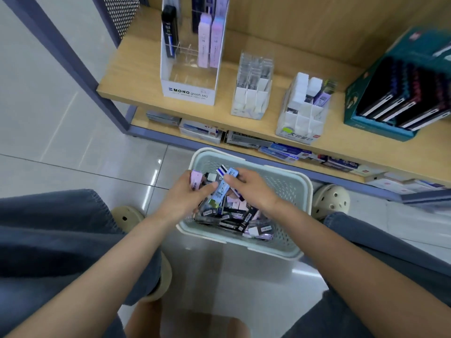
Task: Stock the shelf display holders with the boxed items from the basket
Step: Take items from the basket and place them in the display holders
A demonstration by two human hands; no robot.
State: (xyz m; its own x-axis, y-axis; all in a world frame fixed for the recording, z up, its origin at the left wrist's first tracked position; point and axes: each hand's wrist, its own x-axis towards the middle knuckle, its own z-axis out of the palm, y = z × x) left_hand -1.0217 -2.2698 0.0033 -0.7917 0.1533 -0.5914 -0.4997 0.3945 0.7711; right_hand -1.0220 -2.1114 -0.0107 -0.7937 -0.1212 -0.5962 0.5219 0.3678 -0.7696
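Observation:
A pale perforated basket stands on the floor between my knees, filled with several small boxed items. My left hand is over the basket's left side and holds a pink box. My right hand reaches in beside it and pinches a light blue box. On the wooden shelf above stand a white MONO display holder with a black box and pink and lilac boxes, a clear holder, and a white divided holder.
A teal display box of dark notebooks sits at the shelf's right end. The lower shelf holds flat packaged goods. A blue-grey shelf post runs down the left. My knees and beige shoes flank the basket on the tiled floor.

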